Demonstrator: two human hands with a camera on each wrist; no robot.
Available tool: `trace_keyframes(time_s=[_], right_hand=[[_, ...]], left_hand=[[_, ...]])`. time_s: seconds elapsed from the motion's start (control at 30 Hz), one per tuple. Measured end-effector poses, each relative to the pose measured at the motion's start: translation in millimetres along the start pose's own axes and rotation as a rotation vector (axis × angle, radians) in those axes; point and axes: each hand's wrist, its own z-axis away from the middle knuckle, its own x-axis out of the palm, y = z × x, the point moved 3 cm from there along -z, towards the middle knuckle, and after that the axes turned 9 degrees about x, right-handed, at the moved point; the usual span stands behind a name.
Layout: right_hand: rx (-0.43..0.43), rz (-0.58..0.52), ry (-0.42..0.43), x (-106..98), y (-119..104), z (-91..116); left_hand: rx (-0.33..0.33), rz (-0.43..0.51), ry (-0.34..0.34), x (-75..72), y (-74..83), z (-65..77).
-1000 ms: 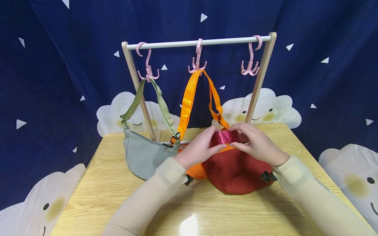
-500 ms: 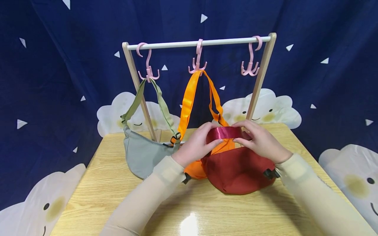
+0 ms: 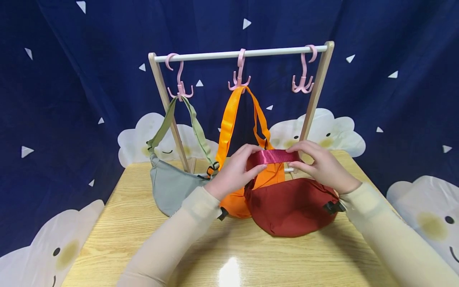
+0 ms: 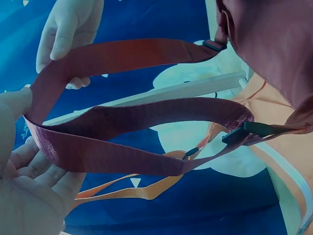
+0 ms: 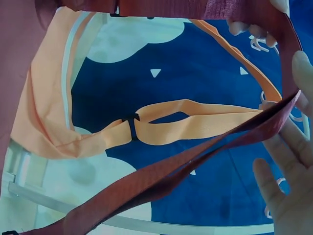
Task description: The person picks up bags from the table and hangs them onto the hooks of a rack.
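A dark red crossbody bag (image 3: pixel 292 207) sits on the table, its body in front of the orange bag. Both hands hold its strap (image 3: pixel 276 156) up above it, and a short level stretch spans between them. My left hand (image 3: pixel 234 171) pinches the strap on the left, thumb below and fingers above. On the right, my right hand (image 3: pixel 320 167) pinches it the same way. In the left wrist view the strap (image 4: pixel 112 154) forms a loop running back to black buckles. Behind it, the orange bag (image 3: pixel 236 205) hangs by its strap from the middle pink hook (image 3: pixel 239 77).
A grey-green bag (image 3: pixel 175 183) hangs from the left pink hook (image 3: pixel 180 85). The right pink hook (image 3: pixel 303 81) carries no bag. All hooks sit on the white rail (image 3: pixel 211 56) of a wooden-legged rack. Wooden table (image 3: pixel 118 231) beneath; a dark blue curtain (image 3: pixel 89 71) behind.
Both hands have risen slightly and moved apart, lifting the red strap and widening the stretch between them. More of the orange bag shows behind. The red bag's body stays on the table.
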Motion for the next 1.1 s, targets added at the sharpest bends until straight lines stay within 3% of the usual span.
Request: trace_keyframes(time_s=[0.3, 0.47, 0.93, 1.1], right_hand=[[-0.067, 0.014, 0.036, -13.3, -8.0, -12.9], [-0.115, 0.025, 0.03, -24.7, -15.3, -23.9], [-0.113, 0.031, 0.016, -50.1, -29.1, -43.0], [-0.091, 0.049, 0.012, -53.9, -32.1, -48.5]], left_hand=[[0.011, 0.019, -0.003, -9.2, 5.8, -5.2], [0.05, 0.009, 0.015, -16.2, 8.8, -10.3], [0.07, 0.004, 0.006, -38.3, 23.3, -26.7], [0.044, 0.009, 0.022, -45.0, 26.9, -29.8]])
